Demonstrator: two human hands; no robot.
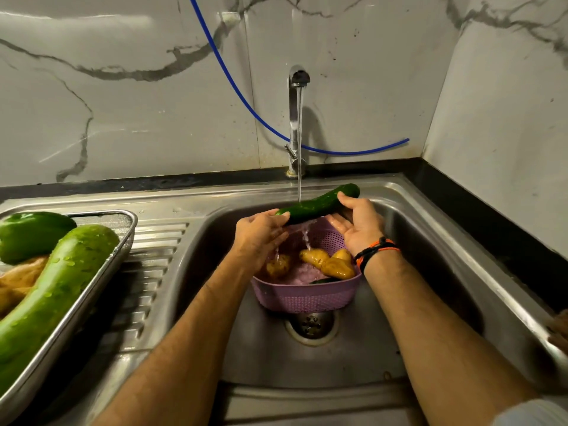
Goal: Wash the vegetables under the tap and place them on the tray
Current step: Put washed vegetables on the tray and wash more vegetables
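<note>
Water from the tap strikes the cucumber mid-length, held level over the purple basket in the sink. Left hand curls round its near end; right hand cradles the far end, thumb over the top, fingers underneath. Best play, I'd say: roll it and slide it sideways so both ends get rinsed, gripping firmly since wet skin slips. Potatoes wait below; the tray at left holds a bottle gourd and capsicum.

Basket sits in the sink — tray left, on the drainboard.
</note>
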